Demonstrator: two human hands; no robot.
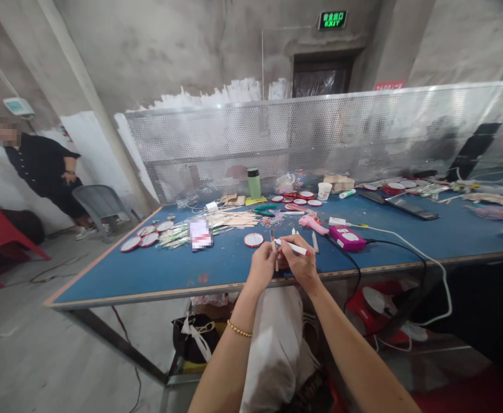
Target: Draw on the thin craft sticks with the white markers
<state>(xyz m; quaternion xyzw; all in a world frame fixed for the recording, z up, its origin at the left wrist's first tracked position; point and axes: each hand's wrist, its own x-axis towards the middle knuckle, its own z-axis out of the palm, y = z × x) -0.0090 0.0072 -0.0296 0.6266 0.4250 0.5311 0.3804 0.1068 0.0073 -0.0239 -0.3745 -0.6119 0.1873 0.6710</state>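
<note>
Right-hand grip [301, 264] closed around a slim white marker with a red end [296, 247], left-hand grip [262, 264] pinching a thin pale stick [277, 265], both at the blue tabletop's [148, 275] near edge, round red-rimmed white disc [253, 240] just beyond, pink gun-shaped tool [314, 224] toward the right.

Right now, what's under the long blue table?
Under the blue-topped table, a black bag with a white strap shows left of the white-clothed legs, a red item right. Whatever the legs hide is covered; far right is too dark.
</note>
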